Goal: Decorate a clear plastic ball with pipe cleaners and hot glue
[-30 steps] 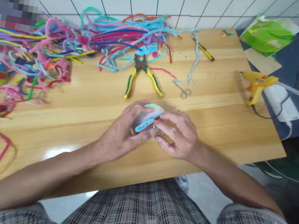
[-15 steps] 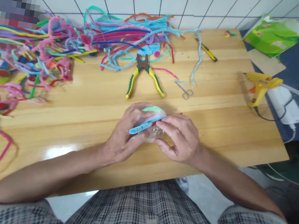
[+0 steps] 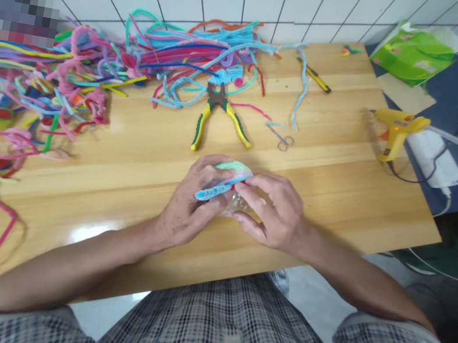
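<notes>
A fuzzy piece [image 3: 216, 191], blue along its edge w/ green on the far side, is held btwn both hands over the bench [image 3: 130, 178]; whether the bench is touched can't be told. It's gripped by the L hand [image 3: 188, 203]: fingers are wrapped over the far side, thumb is laid along the near side, so part of it is hidden. The R hand [image 3: 277, 212] is half-curled, index & middle fingertips set at the piece's R end; the gap to the thumb is narrow, & whether anything's pinched there can't be told.

Key relation: the blue edge's long axis is slanted, from the L thumb's base (near, L) to the R fingertips (far, R). Most of the piece is nearer the L hand; only its R end is met by the R. A red bit [image 3: 239, 184] & a clear part [image 3: 237, 204] are seen just under the edge; how they're joined can't be made out.

Beyond the hands, pliers [image 3: 216, 97] w/ handles spread & small scissors [image 3: 279, 135] are laid out; a glue gun [image 3: 399, 123] is set well apart, R side.
</notes>
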Demonstrator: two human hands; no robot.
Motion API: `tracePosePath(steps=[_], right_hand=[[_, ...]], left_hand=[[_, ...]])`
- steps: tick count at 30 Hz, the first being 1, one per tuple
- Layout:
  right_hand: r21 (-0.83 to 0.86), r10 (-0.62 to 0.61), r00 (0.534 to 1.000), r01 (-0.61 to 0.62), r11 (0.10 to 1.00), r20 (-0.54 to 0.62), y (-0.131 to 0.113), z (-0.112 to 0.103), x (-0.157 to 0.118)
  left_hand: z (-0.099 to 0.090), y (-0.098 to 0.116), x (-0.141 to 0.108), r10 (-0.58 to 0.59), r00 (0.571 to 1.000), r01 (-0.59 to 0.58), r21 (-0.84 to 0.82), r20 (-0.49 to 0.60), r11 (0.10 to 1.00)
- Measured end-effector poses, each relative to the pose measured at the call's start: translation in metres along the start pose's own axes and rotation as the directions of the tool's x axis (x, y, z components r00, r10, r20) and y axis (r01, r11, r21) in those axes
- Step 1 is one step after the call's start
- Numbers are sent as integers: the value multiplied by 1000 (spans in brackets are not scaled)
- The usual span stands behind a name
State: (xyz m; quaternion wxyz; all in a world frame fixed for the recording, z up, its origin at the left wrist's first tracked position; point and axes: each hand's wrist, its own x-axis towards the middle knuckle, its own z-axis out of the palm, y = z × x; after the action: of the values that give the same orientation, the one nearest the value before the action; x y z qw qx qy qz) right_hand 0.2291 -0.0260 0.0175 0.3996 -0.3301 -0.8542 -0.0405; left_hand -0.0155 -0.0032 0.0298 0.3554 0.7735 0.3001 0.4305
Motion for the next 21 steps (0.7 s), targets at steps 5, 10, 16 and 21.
tracePosePath(steps=[5, 10, 16, 21], right_hand=[[60, 27, 999, -25, 998, -47, 8, -4, 0], [48, 283, 941, -279, 959, -187, 36, -21, 7], [80, 761, 582, -777, 624, -286, 133, -61, -27], [-61, 829, 407, -907, 417, -384, 194, -108, -76]], left_hand=[[-1, -3, -2, 6, 999, -6, -9, 33, 1000], [-5, -11, -4, -112, 991, 115, -28, 68, 993], [-3, -16, -2, -59, 998, 60, -31, 31, 998], [6, -11, -7, 8, 1000, -9, 47, 19, 999]])
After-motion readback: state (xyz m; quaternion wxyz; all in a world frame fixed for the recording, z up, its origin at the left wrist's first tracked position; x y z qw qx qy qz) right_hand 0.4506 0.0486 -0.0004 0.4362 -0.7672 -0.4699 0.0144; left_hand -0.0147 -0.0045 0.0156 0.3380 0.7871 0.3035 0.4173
